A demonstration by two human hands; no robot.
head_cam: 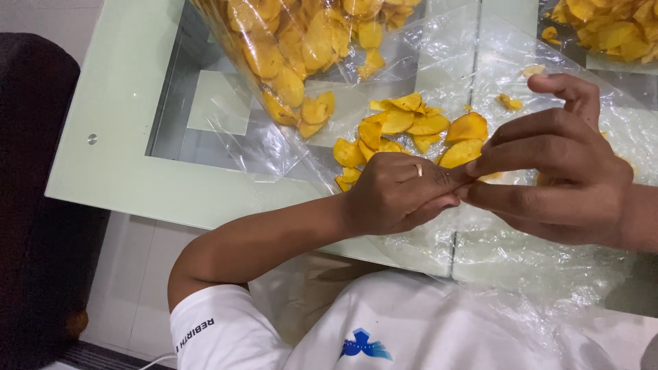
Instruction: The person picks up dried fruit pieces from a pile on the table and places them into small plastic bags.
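Together, both hands pinching clear plastic.

Both hands pinch clear plastic wrap beside yellow chips on a glass table.

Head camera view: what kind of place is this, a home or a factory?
Probably a home or small snack-packing spot. A glass-topped table holds loose yellow chips, and both hands, left hand and right hand, work a clear plastic bag.
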